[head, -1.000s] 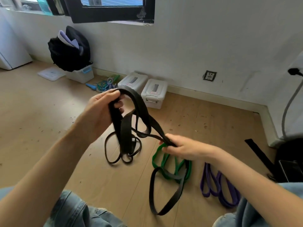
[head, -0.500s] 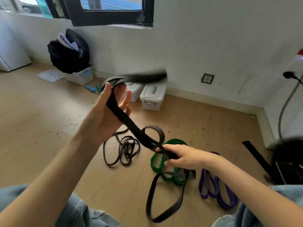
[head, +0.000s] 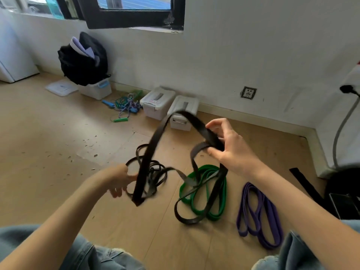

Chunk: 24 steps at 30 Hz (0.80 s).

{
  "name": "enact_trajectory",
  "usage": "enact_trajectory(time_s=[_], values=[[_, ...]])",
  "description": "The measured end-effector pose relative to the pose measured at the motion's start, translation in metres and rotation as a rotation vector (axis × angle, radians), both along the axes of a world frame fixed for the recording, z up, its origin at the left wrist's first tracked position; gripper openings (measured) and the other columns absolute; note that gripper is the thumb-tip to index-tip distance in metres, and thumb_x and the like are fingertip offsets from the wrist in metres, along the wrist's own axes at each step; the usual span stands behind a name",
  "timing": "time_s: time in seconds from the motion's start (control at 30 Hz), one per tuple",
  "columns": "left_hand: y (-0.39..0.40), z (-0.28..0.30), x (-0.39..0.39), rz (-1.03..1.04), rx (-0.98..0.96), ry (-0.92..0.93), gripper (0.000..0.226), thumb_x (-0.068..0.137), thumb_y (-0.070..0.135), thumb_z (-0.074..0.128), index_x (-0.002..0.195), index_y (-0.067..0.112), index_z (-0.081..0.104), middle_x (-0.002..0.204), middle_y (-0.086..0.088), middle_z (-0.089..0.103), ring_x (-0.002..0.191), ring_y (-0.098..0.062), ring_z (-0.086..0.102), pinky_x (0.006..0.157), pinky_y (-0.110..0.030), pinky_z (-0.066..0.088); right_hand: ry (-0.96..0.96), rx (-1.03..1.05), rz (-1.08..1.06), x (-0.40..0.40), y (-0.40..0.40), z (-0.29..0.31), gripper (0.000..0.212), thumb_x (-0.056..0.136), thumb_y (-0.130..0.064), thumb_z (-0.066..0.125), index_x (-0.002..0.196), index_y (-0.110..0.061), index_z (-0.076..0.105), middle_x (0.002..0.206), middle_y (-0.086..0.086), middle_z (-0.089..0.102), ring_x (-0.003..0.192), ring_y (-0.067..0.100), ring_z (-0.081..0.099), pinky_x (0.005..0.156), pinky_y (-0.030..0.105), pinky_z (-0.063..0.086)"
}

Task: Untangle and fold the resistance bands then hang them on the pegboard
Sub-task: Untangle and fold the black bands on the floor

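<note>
Black resistance band [head: 155,141] arches between pinching right fingers [head: 214,152] and gripping left fingers [head: 132,175].

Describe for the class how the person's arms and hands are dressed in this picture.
Both forearms are bare. The left hand and right hand wear no gloves, and no rings, watch or bracelets show. Blue denim covers both knees at the bottom edge.

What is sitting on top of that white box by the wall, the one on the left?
A big black bag sits on the white box, with something pale purple poking out the top. The bag covers the box's top, so what's inside can't be seen.
</note>
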<state>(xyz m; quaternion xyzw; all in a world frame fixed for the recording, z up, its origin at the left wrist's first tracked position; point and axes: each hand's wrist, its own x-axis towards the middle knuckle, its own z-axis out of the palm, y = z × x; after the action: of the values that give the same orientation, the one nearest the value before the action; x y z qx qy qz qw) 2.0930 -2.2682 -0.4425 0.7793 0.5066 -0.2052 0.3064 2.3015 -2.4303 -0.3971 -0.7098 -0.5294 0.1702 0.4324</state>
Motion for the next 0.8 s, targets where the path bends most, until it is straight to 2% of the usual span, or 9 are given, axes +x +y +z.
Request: enact_trajectory(time_s=[0.07, 0.13, 0.23, 0.33, 0.43, 0.5, 0.63, 0.7, 0.8], values=[[0.002, 0.005, 0.010, -0.063, 0.134, -0.114, 0.033, 0.094, 0.029, 0.048, 0.097, 0.000, 0.063, 0.100, -0.017, 0.067, 0.081, -0.022, 0.062, 0.069, -0.026, 0.049, -0.011, -0.055, 0.109, -0.011, 0.000, -0.001, 0.049, 0.077, 0.002, 0.069, 0.110, -0.021, 0.041, 0.101, 0.001, 0.058, 0.087, 0.013, 0.062, 0.077, 0.013, 0.052], [0.007, 0.019, 0.017, -0.015, 0.196, -0.407, 0.029, 0.094, 0.024, 0.048, 0.106, 0.003, 0.063, 0.105, -0.013, 0.066, 0.089, -0.022, 0.061, 0.082, -0.030, 0.050, -0.046, -0.092, 0.180, -0.018, 0.000, -0.004, 0.044, 0.076, 0.001, 0.070, 0.105, -0.019, 0.044, 0.095, 0.000, 0.060, 0.087, 0.016, 0.063, 0.079, 0.019, 0.053], [-0.005, 0.042, 0.020, -0.093, -0.246, -0.901, 0.035, 0.087, 0.040, 0.053, 0.116, 0.021, 0.059, 0.115, 0.007, 0.065, 0.104, -0.005, 0.061, 0.086, -0.012, 0.048, -0.053, -0.094, 0.219, -0.022, 0.000, -0.001, 0.035, 0.075, -0.001, 0.071, 0.094, -0.019, 0.048, 0.086, -0.009, 0.056, 0.079, 0.007, 0.059, 0.072, 0.016, 0.051], [-0.031, 0.043, 0.030, -0.315, -0.403, -0.959, 0.048, 0.078, 0.034, 0.066, 0.123, 0.025, 0.053, 0.121, 0.015, 0.061, 0.113, 0.005, 0.053, 0.091, -0.010, 0.043, 0.041, -0.022, 0.205, -0.019, -0.001, 0.009, 0.037, 0.075, -0.002, 0.072, 0.087, -0.025, 0.045, 0.081, -0.006, 0.056, 0.068, 0.010, 0.058, 0.064, 0.023, 0.051], [-0.045, 0.035, 0.046, -0.423, -0.107, -1.014, 0.032, 0.075, 0.011, 0.073, 0.103, 0.019, 0.059, 0.100, 0.009, 0.065, 0.099, 0.002, 0.060, 0.087, -0.012, 0.044, -0.005, -0.007, 0.223, -0.017, -0.003, 0.015, 0.039, 0.074, -0.005, 0.074, 0.090, -0.025, 0.045, 0.084, -0.007, 0.058, 0.067, 0.015, 0.060, 0.064, 0.029, 0.054], [-0.043, 0.039, 0.048, -0.475, 0.184, -1.036, 0.031, 0.071, 0.012, 0.076, 0.093, 0.021, 0.056, 0.089, 0.015, 0.061, 0.088, 0.000, 0.061, 0.082, -0.011, 0.045, -0.026, -0.030, 0.219, -0.014, -0.003, 0.015, 0.037, 0.075, -0.008, 0.075, 0.096, -0.021, 0.047, 0.084, -0.006, 0.060, 0.065, 0.009, 0.061, 0.064, 0.027, 0.054], [-0.041, 0.058, 0.044, -0.593, 0.578, -1.035, 0.035, 0.068, 0.025, 0.078, 0.095, 0.016, 0.058, 0.091, 0.013, 0.053, 0.077, -0.004, 0.057, 0.070, -0.011, 0.050, -0.069, -0.205, 0.230, -0.009, -0.004, 0.012, 0.025, 0.076, -0.018, 0.075, 0.091, -0.021, 0.056, 0.079, -0.007, 0.062, 0.072, 0.006, 0.060, 0.069, 0.022, 0.049], [-0.041, 0.061, 0.044, -0.696, 0.747, -0.953, 0.037, 0.068, 0.030, 0.078, 0.095, 0.012, 0.060, 0.094, 0.010, 0.047, 0.076, -0.006, 0.049, 0.064, -0.007, 0.040, -0.083, -0.284, 0.280, -0.011, -0.004, 0.011, 0.014, 0.079, -0.019, 0.072, 0.083, -0.022, 0.059, 0.077, -0.005, 0.061, 0.073, 0.008, 0.059, 0.071, 0.023, 0.049], [-0.039, 0.056, 0.044, -0.699, 0.818, -0.832, 0.037, 0.075, 0.029, 0.072, 0.103, 0.010, 0.059, 0.098, 0.004, 0.048, 0.079, -0.008, 0.043, 0.060, -0.007, 0.030, 0.085, -0.198, 0.274, -0.011, -0.004, 0.014, 0.010, 0.082, -0.011, 0.067, 0.091, -0.009, 0.062, 0.083, 0.007, 0.063, 0.079, 0.017, 0.062, 0.079, 0.027, 0.052]])
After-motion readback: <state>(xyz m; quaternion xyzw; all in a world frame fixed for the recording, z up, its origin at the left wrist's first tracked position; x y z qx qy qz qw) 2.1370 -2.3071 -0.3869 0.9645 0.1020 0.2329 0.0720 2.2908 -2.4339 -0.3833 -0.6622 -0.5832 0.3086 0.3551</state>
